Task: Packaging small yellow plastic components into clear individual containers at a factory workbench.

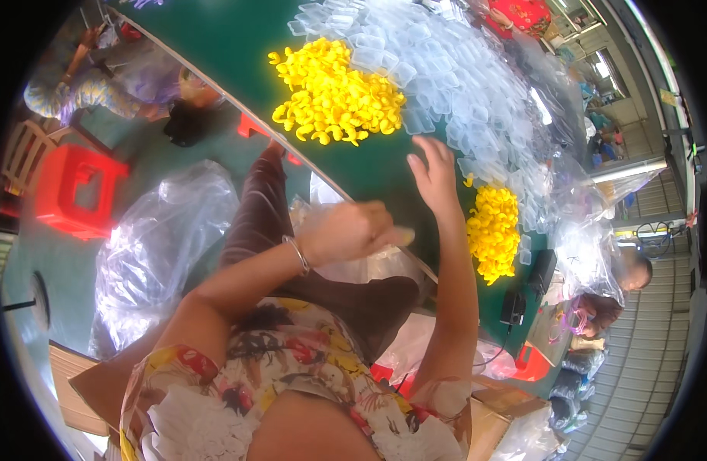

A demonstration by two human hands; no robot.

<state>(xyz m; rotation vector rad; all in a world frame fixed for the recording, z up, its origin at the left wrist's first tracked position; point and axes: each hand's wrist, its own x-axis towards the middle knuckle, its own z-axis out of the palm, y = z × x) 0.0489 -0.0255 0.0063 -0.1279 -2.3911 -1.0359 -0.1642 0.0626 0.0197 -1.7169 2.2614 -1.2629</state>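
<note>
My left hand (pixel 347 232) is over the near edge of the green table, above my lap. Its fingers are curled in and the thumb points right; whatever they hold, if anything, is hidden. Farther up, my right hand (pixel 435 175) hovers over the tabletop, thumb apart from the fingers, with nothing visible in it. It lies between a large heap of small curved yellow pieces (pixel 334 96) and a smaller yellow heap (pixel 493 234). Just beyond its fingertips spreads a wide pile of clear plastic boxes (pixel 453 84).
Clear plastic bags (pixel 584 223) lie along the table's right side, near a black adapter (pixel 512 307) with a cable. On the floor at left are a red stool (pixel 81 192) and a big clear bag (pixel 165 246). Other people sit at the far left, top and right.
</note>
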